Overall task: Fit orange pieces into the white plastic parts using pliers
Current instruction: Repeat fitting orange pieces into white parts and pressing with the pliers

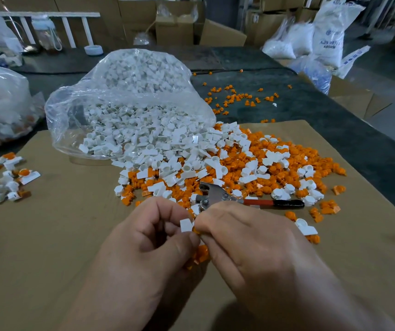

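A small white plastic part (186, 225) is pinched by the curled fingers (167, 211) of the left hand (148, 237). A small orange plastic piece (195, 231), pinched by the right hand (246, 237), is apparently being started into it. Red-handled steel pliers (215, 194) are laid just beyond, within reach, against the spilled heap (239, 163).

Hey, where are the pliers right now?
In the head view the pliers lie unheld on the cardboard sheet, right of centre, just beyond the right hand, their metal head among the orange and white pieces, handle pointing right.
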`<act>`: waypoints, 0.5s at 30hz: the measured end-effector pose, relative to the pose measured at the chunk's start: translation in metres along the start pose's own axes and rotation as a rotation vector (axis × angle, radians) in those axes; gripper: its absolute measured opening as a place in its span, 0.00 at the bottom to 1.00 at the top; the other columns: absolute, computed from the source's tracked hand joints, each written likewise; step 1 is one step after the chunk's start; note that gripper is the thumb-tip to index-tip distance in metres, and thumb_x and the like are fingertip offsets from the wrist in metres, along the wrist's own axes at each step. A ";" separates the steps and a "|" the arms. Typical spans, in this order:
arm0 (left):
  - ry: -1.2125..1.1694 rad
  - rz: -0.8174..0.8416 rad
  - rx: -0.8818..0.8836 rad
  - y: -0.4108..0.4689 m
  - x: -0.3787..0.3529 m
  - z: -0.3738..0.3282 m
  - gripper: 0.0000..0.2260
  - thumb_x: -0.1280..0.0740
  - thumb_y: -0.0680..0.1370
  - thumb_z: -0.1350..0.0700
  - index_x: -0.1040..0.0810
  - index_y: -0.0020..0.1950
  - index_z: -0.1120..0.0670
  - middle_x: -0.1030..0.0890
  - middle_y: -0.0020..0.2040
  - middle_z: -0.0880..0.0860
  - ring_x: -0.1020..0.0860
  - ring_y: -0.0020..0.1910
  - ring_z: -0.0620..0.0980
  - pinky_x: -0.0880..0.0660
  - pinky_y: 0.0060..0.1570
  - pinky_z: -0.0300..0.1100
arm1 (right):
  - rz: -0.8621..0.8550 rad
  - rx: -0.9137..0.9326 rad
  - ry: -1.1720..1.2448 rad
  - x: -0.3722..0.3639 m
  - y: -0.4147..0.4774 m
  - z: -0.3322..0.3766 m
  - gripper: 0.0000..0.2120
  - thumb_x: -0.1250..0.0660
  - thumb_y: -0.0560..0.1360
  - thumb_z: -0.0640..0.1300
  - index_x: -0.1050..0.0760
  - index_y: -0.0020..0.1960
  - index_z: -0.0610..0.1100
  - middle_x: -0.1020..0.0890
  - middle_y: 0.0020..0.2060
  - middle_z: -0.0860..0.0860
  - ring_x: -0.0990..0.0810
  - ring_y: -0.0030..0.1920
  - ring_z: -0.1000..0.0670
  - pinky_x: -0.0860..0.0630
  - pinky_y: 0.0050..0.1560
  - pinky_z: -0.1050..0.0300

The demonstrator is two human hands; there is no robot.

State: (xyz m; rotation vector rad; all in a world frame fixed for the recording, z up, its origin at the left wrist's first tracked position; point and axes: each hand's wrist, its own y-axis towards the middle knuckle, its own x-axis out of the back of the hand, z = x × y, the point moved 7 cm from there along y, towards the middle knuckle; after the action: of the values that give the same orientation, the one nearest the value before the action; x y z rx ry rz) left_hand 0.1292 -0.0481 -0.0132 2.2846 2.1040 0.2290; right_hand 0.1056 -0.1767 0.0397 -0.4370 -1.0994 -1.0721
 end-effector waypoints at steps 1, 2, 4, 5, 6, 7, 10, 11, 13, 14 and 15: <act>0.003 -0.001 -0.004 0.000 0.000 0.000 0.15 0.24 0.59 0.44 0.17 0.43 0.46 0.21 0.31 0.52 0.22 0.29 0.52 0.25 0.29 0.42 | -0.049 0.012 -0.003 0.005 0.001 0.000 0.10 0.41 0.77 0.50 0.24 0.53 0.50 0.20 0.45 0.56 0.22 0.44 0.56 0.22 0.43 0.59; -0.005 -0.006 -0.004 0.001 0.000 -0.001 0.15 0.24 0.59 0.44 0.17 0.43 0.46 0.22 0.31 0.52 0.23 0.28 0.51 0.25 0.29 0.41 | -0.134 0.057 -0.068 0.011 0.001 0.001 0.08 0.37 0.76 0.46 0.23 0.53 0.47 0.20 0.46 0.53 0.21 0.45 0.53 0.21 0.42 0.56; -0.017 -0.024 0.007 0.002 0.003 -0.002 0.16 0.25 0.58 0.44 0.17 0.43 0.46 0.22 0.30 0.49 0.22 0.28 0.48 0.26 0.28 0.37 | -0.189 0.016 -0.128 0.017 -0.003 -0.010 0.11 0.36 0.73 0.47 0.23 0.54 0.46 0.19 0.48 0.51 0.20 0.47 0.50 0.20 0.46 0.53; -0.018 -0.028 0.016 0.003 0.005 -0.002 0.17 0.25 0.57 0.43 0.16 0.43 0.46 0.22 0.30 0.48 0.22 0.28 0.48 0.26 0.27 0.36 | -0.197 -0.035 -0.182 0.023 -0.002 -0.016 0.16 0.37 0.73 0.51 0.24 0.58 0.48 0.20 0.52 0.51 0.21 0.51 0.49 0.21 0.51 0.51; -0.020 -0.028 0.025 0.004 0.006 -0.003 0.17 0.26 0.56 0.43 0.17 0.43 0.45 0.22 0.30 0.48 0.21 0.28 0.47 0.25 0.27 0.36 | -0.155 -0.125 -0.269 0.024 -0.002 -0.025 0.21 0.38 0.73 0.54 0.28 0.63 0.49 0.23 0.57 0.52 0.23 0.57 0.48 0.24 0.56 0.49; -0.027 -0.025 0.030 0.005 0.007 -0.004 0.16 0.26 0.56 0.43 0.17 0.42 0.46 0.22 0.30 0.49 0.21 0.27 0.48 0.26 0.26 0.36 | -0.078 -0.209 -0.350 0.022 -0.003 -0.038 0.26 0.41 0.74 0.58 0.35 0.69 0.51 0.28 0.64 0.52 0.29 0.64 0.48 0.29 0.63 0.48; -0.086 -0.029 0.039 0.007 0.008 -0.006 0.13 0.26 0.57 0.46 0.18 0.38 0.47 0.22 0.28 0.53 0.23 0.25 0.48 0.27 0.26 0.35 | 0.112 -0.337 -0.425 0.018 -0.011 -0.067 0.30 0.51 0.76 0.65 0.55 0.73 0.57 0.43 0.71 0.56 0.44 0.70 0.52 0.42 0.71 0.51; -0.107 -0.031 0.045 0.007 0.008 -0.005 0.12 0.26 0.57 0.46 0.18 0.38 0.47 0.22 0.28 0.54 0.23 0.24 0.48 0.27 0.25 0.35 | 0.138 -0.341 -0.427 0.015 -0.013 -0.072 0.31 0.51 0.76 0.66 0.56 0.74 0.57 0.43 0.71 0.57 0.44 0.70 0.52 0.42 0.70 0.52; -0.130 -0.030 0.054 0.008 0.007 -0.005 0.12 0.25 0.57 0.47 0.18 0.38 0.48 0.22 0.27 0.55 0.23 0.24 0.48 0.27 0.25 0.36 | 0.144 -0.326 -0.432 0.013 -0.013 -0.074 0.31 0.51 0.76 0.66 0.54 0.74 0.57 0.40 0.71 0.57 0.42 0.68 0.52 0.40 0.69 0.52; -0.132 -0.030 0.057 0.008 0.007 -0.005 0.11 0.25 0.57 0.49 0.17 0.38 0.48 0.22 0.27 0.55 0.23 0.24 0.48 0.26 0.25 0.36 | 0.144 -0.310 -0.441 0.013 -0.013 -0.074 0.31 0.52 0.75 0.66 0.52 0.74 0.57 0.39 0.70 0.58 0.41 0.67 0.52 0.39 0.68 0.52; -0.134 -0.033 0.059 0.009 0.007 -0.004 0.10 0.24 0.59 0.52 0.17 0.38 0.48 0.22 0.27 0.55 0.23 0.25 0.48 0.26 0.26 0.36 | 0.155 -0.309 -0.447 0.013 -0.012 -0.074 0.32 0.53 0.74 0.68 0.51 0.74 0.58 0.38 0.69 0.59 0.40 0.66 0.53 0.39 0.67 0.53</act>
State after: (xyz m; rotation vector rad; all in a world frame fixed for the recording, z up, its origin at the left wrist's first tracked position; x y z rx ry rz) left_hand 0.1381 -0.0419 -0.0072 2.2256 2.1068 0.0130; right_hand 0.1328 -0.2444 0.0165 -1.0294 -1.2670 -1.0343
